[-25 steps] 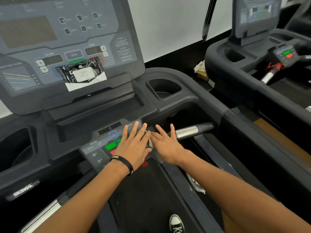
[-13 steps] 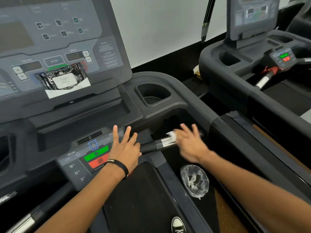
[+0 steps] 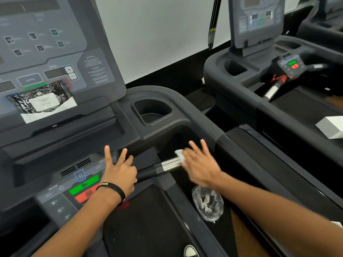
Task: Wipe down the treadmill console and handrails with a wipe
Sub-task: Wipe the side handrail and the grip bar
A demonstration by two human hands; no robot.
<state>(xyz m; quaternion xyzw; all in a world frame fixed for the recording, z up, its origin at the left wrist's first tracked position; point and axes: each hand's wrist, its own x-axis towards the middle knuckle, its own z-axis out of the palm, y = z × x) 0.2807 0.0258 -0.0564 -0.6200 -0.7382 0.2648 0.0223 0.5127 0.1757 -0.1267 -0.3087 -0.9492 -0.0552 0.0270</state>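
On the far left of my view the wipe packet [image 3: 41, 102] leans against the console [image 3: 55, 52], where it was a second ago. My left hand [image 3: 118, 173] has not left the lower control panel [image 3: 74, 184]; its fingers [image 3: 107, 153] are straight and spread, pressing flat and holding nothing, more splayed than a second ago, when both hands lay side by side on the panel.

The real change is to the right. My right hand [image 3: 200, 164] has travelled out along the short handrail [image 3: 163, 166], carrying the wipe [image 3: 180, 154] with it. The white wad now sits on the chrome section of the bar, under the hand's near edge. The fingers look fairly straight and laid over it, though motion blur keeps me from saying whether any curl round the bar. I judge the panel is done for now and the right handrail stroke is under way, with the bar's black end beyond the hand yet to be reached.

As for containers: the cup holder [image 3: 154, 112] in the console shoulder shows only dark interior, nothing in it that I can make out. Below my right forearm a clear plastic bag [image 3: 207, 204] lies on the side rail, with what look like crumpled white scraps inside.
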